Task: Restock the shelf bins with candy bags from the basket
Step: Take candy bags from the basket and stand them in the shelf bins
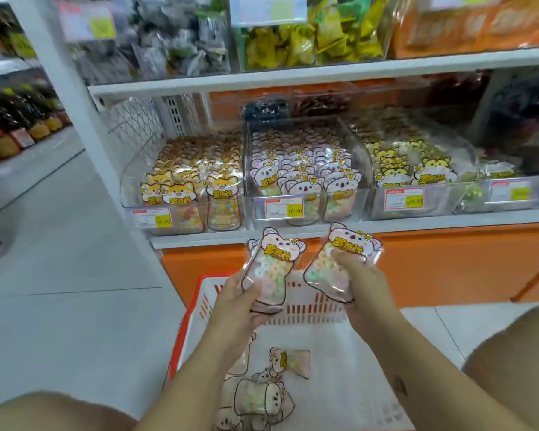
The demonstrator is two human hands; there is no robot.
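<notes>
Head view
Left hand (237,301): is gripping the lower end of a pink bear candy bag (269,269), fingers curled round it, holding it upright over the basket's far rim.
Right hand (363,284): is clasping a second bear bag (339,262), thumb lying across its front, the bag leaning right.
Basket (181,334): is sitting on the floor near the person, below both hands.
Loose bags (290,362): are lying flat inside the basket.
Middle bin (305,169): is standing on the shelf just beyond the held bags, holding rows of matching pink bear bags.
Left bin (184,188): is holding orange cat bags.

Pink bear-print candy bags (269,269); red-rimmed white basket (181,331); orange shelf base (448,269).
</notes>
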